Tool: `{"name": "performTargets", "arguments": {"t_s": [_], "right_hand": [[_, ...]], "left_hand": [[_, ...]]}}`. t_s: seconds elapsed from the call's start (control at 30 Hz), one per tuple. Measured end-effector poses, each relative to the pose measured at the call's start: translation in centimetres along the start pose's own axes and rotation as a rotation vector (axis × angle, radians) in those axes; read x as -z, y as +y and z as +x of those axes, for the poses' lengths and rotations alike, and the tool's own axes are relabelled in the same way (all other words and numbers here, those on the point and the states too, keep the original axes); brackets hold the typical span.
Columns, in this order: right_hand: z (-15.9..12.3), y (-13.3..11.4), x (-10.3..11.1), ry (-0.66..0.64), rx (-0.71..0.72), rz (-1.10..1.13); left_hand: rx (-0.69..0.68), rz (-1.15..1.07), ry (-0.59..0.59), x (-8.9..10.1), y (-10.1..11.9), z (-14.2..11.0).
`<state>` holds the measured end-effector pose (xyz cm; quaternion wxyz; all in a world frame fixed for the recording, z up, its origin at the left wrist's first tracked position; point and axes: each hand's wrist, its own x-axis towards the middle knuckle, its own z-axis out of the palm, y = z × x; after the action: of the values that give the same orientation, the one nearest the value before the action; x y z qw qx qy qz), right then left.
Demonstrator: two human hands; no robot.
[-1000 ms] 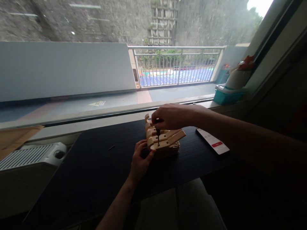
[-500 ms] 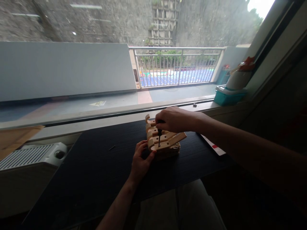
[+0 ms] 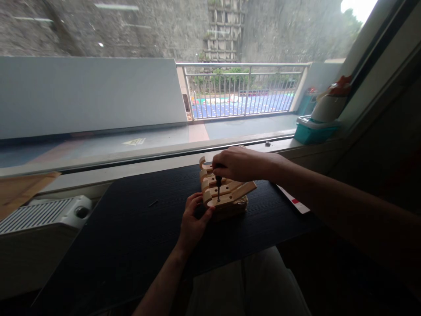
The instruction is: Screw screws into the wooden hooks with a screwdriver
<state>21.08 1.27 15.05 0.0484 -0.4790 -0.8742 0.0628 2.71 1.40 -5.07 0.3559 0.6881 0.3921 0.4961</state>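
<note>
On the dark table lies a light wooden piece point(image 3: 226, 190) with several curved hooks along its left side and dark holes in its slats. My right hand point(image 3: 232, 163) is closed around the handle of a screwdriver point(image 3: 219, 186), held upright. The screwdriver's tip meets a hole in the nearest slat. My left hand point(image 3: 194, 219) grips the wooden piece at its near left corner, with thumb and fingers on either side of the closest hook. Part of the far slats is hidden behind my right hand.
A screw point(image 3: 153, 203) lies on the black table point(image 3: 138, 237) to the left. At the right is a white card with a red mark point(image 3: 297, 202). A teal box point(image 3: 315, 131) with a white bottle stands on the sill. A white radiator point(image 3: 62, 215) is at far left.
Almost nothing differs. The screwdriver stays upright in the same hole, and both hands keep their places apart from a tiny shift of the view.
</note>
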Motion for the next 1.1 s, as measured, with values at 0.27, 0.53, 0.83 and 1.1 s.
{"name": "performTargets", "arguments": {"t_s": [0.27,0.53,0.83,1.1], "right_hand": [[0.1,-0.7,0.2,0.001,-0.021,-0.075],[-0.3,-1.7,0.0,-0.012,0.04,-0.101],[0.4,-1.4,-0.7,0.037,-0.042,-0.145],[0.0,-1.6,-0.3,0.032,-0.001,-0.062]], "left_hand": [[-0.01,0.015,-0.003,0.0,-0.1,0.0],[-0.011,0.012,-0.003,0.0,0.0,0.0],[-0.038,0.021,-0.019,0.0,-0.2,0.1],[-0.042,-0.001,-0.032,-0.1,-0.3,0.2]]}}
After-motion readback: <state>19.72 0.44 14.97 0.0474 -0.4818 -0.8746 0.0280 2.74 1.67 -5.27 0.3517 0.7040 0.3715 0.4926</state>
